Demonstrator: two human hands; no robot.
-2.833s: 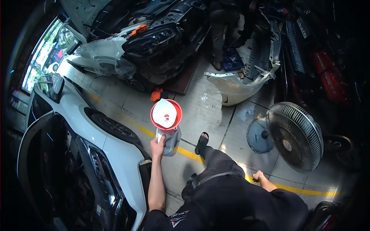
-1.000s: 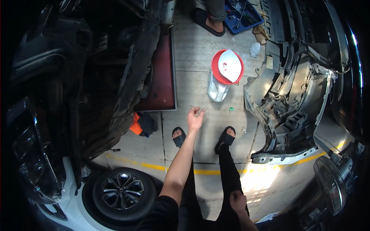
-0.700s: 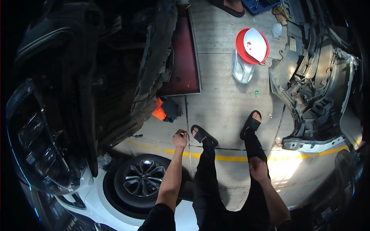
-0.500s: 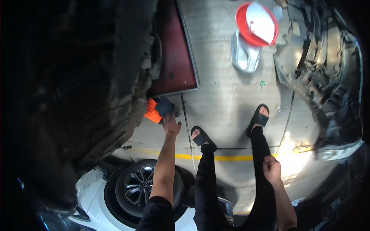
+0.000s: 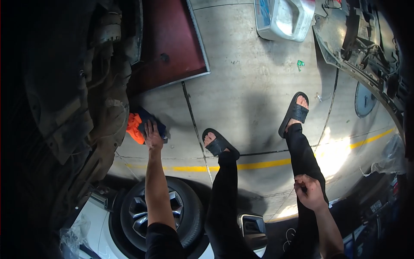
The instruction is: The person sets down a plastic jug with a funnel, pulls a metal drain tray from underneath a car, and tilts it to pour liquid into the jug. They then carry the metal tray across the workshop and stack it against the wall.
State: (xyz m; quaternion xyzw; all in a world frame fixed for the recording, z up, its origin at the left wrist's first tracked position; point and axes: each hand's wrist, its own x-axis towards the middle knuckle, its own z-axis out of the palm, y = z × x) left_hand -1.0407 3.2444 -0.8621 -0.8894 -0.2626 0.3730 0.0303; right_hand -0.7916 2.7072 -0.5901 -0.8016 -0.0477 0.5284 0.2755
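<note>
My left hand [image 5: 153, 137] reaches down to an orange and dark blue cloth bundle [image 5: 137, 129] on the floor. Its fingers are stretched out over the dark blue part, and the palm side is hidden. The bundle lies beside the dark underside of a vehicle part [image 5: 101, 134]. My right hand [image 5: 311, 193] hangs in front of my right leg, its fingers curled in with a small gap by the thumb. I see nothing held in it.
A dark red panel with a metal edge [image 5: 177, 47] lies ahead of the bundle. A grey plastic jug [image 5: 286, 23] stands at the top, with a green scrap [image 5: 300, 64] nearer. Vehicle parts [image 5: 362, 47] fill the right. A wheel [image 5: 189, 211] of a white car is near my left arm.
The view has shifted, so the jug sits higher and the red funnel-like bowl above it is out of frame. My left hand stays at the bundle; my right hand stays curled near my leg.
</note>
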